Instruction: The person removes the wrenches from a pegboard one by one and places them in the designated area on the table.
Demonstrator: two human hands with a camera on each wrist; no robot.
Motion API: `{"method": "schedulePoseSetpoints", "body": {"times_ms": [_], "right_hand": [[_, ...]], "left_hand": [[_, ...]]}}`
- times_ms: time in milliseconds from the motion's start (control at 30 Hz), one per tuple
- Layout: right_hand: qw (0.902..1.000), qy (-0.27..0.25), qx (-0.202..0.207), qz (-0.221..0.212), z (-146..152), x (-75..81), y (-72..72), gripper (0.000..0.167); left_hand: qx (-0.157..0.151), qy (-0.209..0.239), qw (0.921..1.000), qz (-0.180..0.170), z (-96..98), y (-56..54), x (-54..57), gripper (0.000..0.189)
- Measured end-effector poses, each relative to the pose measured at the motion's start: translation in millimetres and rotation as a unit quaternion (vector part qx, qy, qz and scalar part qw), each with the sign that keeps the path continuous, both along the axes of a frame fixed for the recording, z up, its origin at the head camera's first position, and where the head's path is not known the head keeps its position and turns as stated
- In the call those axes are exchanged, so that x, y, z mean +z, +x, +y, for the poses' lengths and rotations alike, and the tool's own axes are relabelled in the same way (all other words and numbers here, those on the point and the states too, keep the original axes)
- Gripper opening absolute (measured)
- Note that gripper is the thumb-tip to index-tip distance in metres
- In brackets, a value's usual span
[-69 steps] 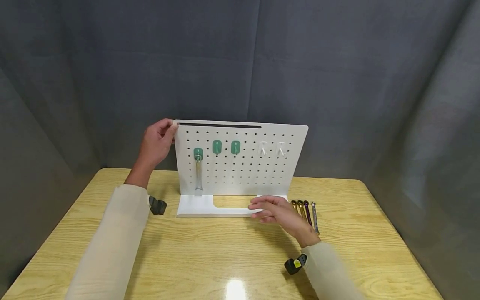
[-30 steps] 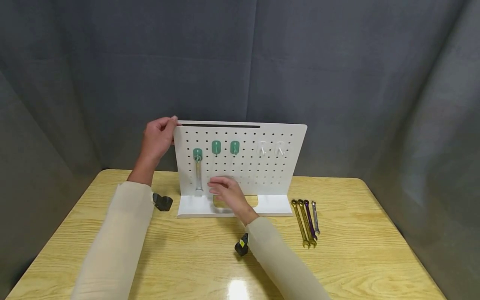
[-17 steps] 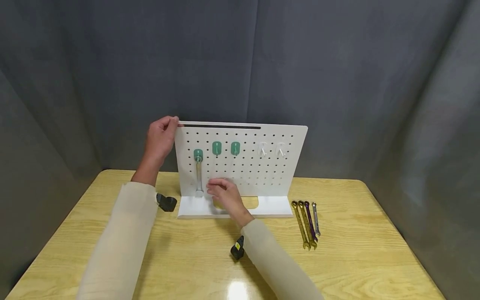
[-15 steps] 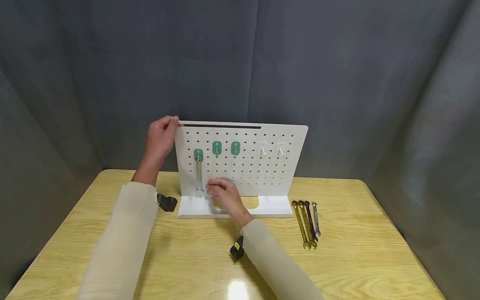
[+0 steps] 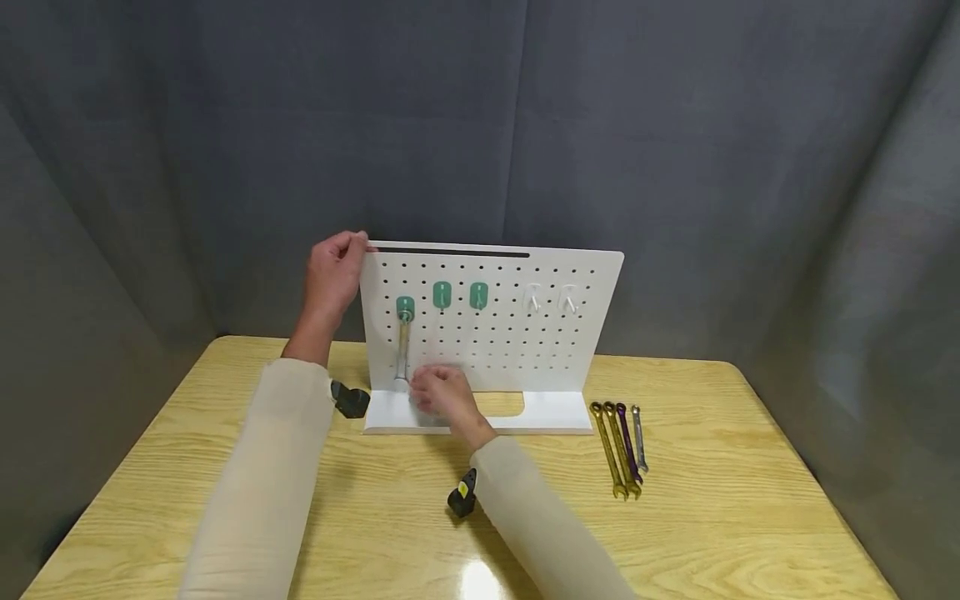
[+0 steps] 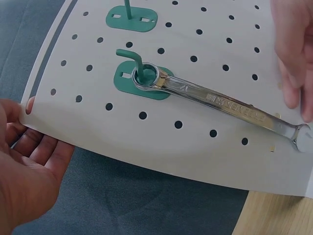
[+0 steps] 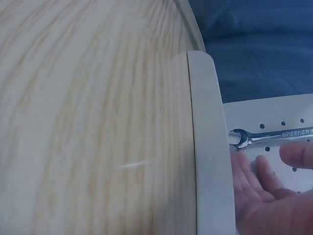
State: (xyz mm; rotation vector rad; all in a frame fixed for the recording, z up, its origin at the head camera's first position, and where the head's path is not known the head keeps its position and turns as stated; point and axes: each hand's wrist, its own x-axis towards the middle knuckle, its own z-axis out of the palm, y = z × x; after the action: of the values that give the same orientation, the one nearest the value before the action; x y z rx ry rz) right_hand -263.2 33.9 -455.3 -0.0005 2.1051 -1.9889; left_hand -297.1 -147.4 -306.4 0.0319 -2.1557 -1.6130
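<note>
A white pegboard (image 5: 510, 333) stands upright on its base. My left hand (image 5: 333, 271) grips its upper left corner, thumb in front; the left wrist view shows the fingers (image 6: 46, 152) at the board's edge. A silver combination wrench (image 6: 220, 100) hangs by its ring end on the leftmost green hook (image 6: 133, 56), its lower end slightly left of vertical in the head view. My right hand (image 5: 446, 396) is beside that lower end, fingers loosely bent and not wrapped around it. Whether a fingertip touches the wrench, I cannot tell.
Two more green hooks (image 5: 442, 295) and two clear hooks (image 5: 532, 298) sit on the board with nothing hanging on them. Several wrenches (image 5: 618, 450), gold, purple and silver, lie side by side on the wooden table (image 5: 712, 500), right of the base. Grey curtains (image 5: 480, 125) surround the table.
My right hand has come from the board's right side to the hanging wrench, then slightly further left and down. The wrench's lower end has swung slightly left. My left hand stays on the corner.
</note>
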Motion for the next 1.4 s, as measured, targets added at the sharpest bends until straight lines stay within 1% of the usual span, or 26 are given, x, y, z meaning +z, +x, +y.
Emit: {"method": "schedulePoseSetpoints", "body": {"times_ms": [133, 300, 533, 833, 1167, 1333, 1400], "right_hand": [[0.9997, -0.002, 0.019, -0.017, 0, -5.3, 2.7, 0.028], [0.9981, -0.039, 0.033, -0.035, 0, -10.8, -2.0, 0.028], [0.9928, -0.084, 0.044, -0.073, 2, -5.4, -4.8, 0.031], [0.9927, -0.082, 0.040, -0.078, -1, -4.6, -7.8, 0.029], [0.9852, -0.119, 0.034, -0.119, -3, -4.2, -12.0, 0.030], [0.9845, -0.117, 0.034, -0.126, -3, -5.9, -13.3, 0.030], [0.9856, -0.112, 0.035, -0.122, -3, -6.1, -13.3, 0.030]], "left_hand": [[0.000, 0.002, 1.0000, -0.005, 0.2, -0.2, -3.7, 0.046], [-0.002, 0.002, 1.0000, 0.001, 2.8, -1.8, -3.8, 0.046], [-0.008, 0.005, 0.9999, 0.010, 3.5, -3.7, -1.8, 0.045], [-0.005, 0.016, 0.9998, 0.012, 1.5, -4.2, -0.4, 0.045], [-0.008, 0.011, 0.9998, 0.012, -1.0, -3.0, -2.2, 0.044], [-0.005, 0.010, 0.9999, 0.011, -0.7, -3.1, -2.7, 0.045], [-0.005, 0.008, 0.9999, 0.012, -0.8, -3.3, -2.7, 0.046]]}}
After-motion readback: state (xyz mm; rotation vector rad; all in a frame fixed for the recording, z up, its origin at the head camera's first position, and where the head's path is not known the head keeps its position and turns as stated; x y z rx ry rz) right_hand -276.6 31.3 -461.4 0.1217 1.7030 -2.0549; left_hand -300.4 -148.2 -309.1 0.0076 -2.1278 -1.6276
